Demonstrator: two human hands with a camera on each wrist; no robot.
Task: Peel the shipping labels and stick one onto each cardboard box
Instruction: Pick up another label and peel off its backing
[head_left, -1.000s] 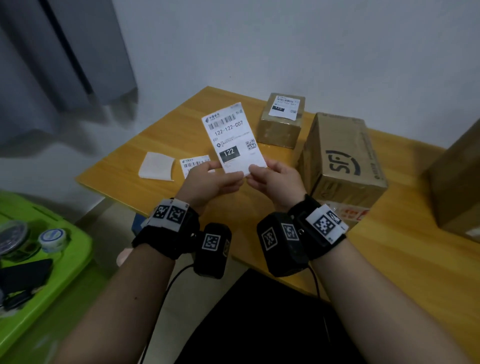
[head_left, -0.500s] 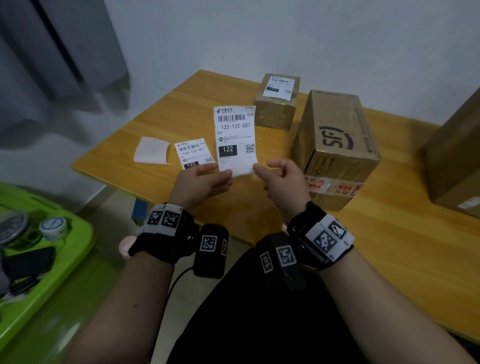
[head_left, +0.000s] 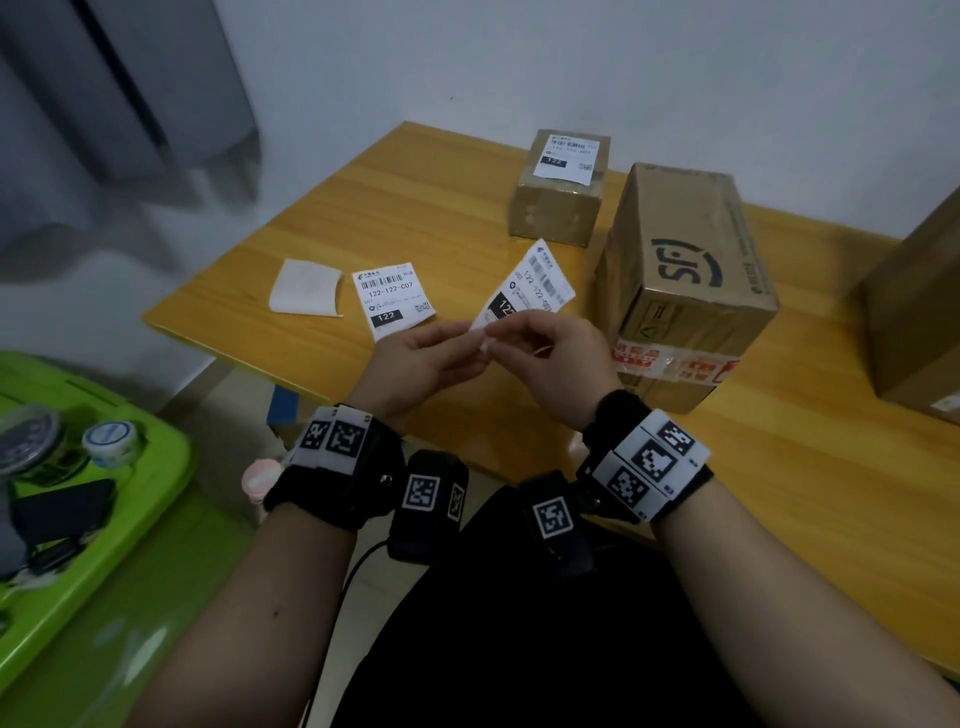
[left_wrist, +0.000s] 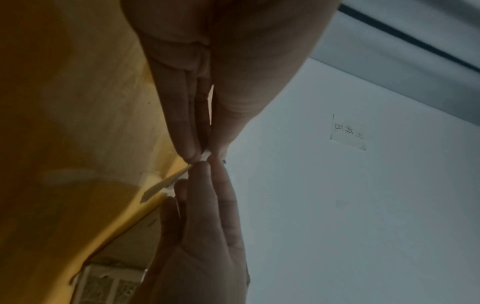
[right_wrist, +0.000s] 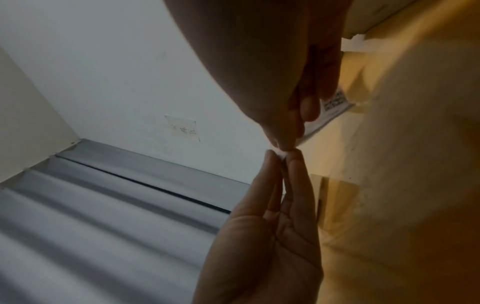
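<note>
Both hands hold one white shipping label (head_left: 527, 283) by its lower corner, just above the table, and it leans to the right. My left hand (head_left: 462, 340) pinches that corner between thumb and fingers, and my right hand (head_left: 496, 338) pinches it right beside. The wrist views show the two pinches meeting tip to tip: left hand (left_wrist: 205, 157), right hand (right_wrist: 287, 147), label (right_wrist: 335, 105). A second label (head_left: 392, 299) lies flat on the table. The small cardboard box (head_left: 553, 213) carries a stuck label (head_left: 569, 158). The tall SF box (head_left: 685, 280) stands right of my hands with a bare top.
A blank white backing sheet (head_left: 306, 295) lies near the left edge of the wooden table (head_left: 779, 467). A third cardboard box (head_left: 919, 317) stands at the far right. A green bin (head_left: 130, 519) with tape rolls sits on the floor to the left.
The label stood upright in front of me; it now leans right and sits lower. My two hands have come together at its lower corner.
</note>
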